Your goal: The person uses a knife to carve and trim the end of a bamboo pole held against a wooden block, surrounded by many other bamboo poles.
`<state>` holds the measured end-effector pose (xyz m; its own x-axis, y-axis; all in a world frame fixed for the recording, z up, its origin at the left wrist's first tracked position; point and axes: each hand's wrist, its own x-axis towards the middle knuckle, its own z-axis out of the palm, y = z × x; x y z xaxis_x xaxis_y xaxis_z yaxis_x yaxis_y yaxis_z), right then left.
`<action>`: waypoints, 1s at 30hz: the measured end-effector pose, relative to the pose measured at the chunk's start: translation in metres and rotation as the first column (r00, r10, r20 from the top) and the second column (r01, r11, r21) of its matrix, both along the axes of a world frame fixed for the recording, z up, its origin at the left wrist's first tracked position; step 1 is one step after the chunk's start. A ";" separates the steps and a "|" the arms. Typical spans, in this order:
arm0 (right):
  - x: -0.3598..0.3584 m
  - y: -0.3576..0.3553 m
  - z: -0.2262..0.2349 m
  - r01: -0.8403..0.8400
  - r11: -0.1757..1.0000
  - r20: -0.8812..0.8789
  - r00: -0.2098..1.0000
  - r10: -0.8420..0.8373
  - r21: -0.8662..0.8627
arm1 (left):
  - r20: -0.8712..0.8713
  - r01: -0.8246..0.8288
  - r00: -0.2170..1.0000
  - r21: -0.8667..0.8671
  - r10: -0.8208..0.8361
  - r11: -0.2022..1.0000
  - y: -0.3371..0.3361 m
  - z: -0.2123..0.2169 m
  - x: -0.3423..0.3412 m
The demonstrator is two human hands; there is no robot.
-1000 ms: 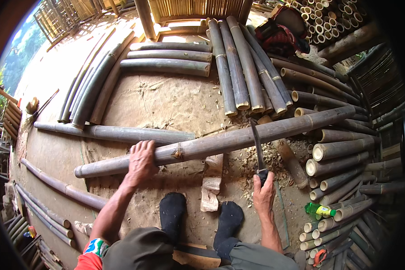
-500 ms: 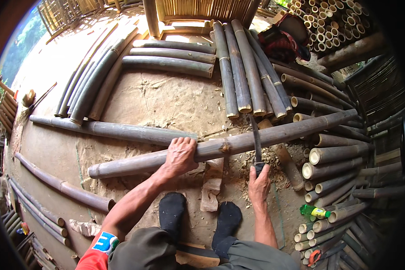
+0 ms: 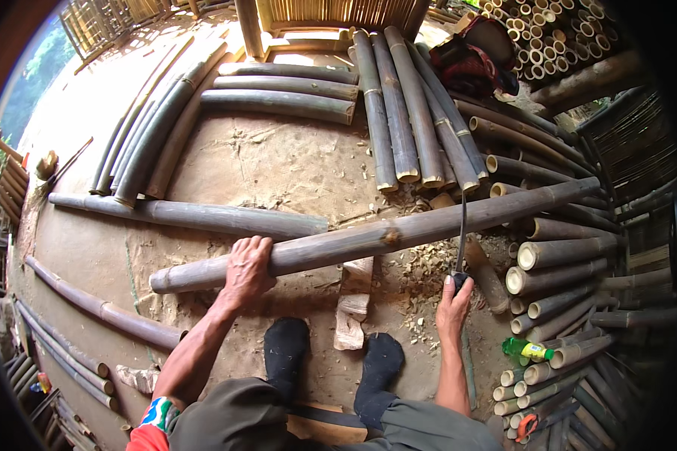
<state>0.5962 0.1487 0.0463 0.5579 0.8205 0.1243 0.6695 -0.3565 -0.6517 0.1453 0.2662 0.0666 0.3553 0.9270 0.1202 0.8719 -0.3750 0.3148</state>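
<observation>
At left, left hand [image 3: 249, 270], fingers curled over bamboo pole [image 3: 331, 249]; at right, right hand [image 3: 453, 310] gripping knife [image 3: 462, 239]. Pin pole firmly, left hand apart from knife.

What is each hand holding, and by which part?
Right hand: the long-bladed knife, by its black handle. Left hand: the bamboo pole, toward its left end.

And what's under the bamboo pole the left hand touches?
A wooden block and shavings show along the near edge of the bamboo pole; what's directly beneath is covered.
</observation>
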 end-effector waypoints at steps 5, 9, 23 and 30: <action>-0.008 -0.002 0.007 -0.004 1.000 -0.018 1.000 0.003 -0.027 | 0.004 0.050 0.999 -0.053 -0.050 0.997 0.022 0.016 0.070; -0.021 0.008 0.027 -0.199 0.980 -0.016 0.980 0.199 -0.028 | 0.013 0.085 0.996 -0.123 -0.084 0.989 0.016 0.015 0.105; 0.045 0.035 0.028 -0.384 0.917 0.323 0.859 0.397 -0.107 | 0.088 0.078 0.994 -0.177 -0.064 0.981 -0.021 -0.004 0.121; 0.051 0.032 0.021 -0.355 0.917 0.168 0.908 0.385 -0.180 | 0.089 0.087 0.994 -0.197 -0.071 0.977 -0.019 -0.007 0.120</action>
<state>0.6476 0.1807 0.0675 0.1870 0.9801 0.0664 0.8800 -0.1371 -0.4548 0.2656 0.2472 0.0596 0.4249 0.9046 -0.0336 0.8106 -0.3637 0.4589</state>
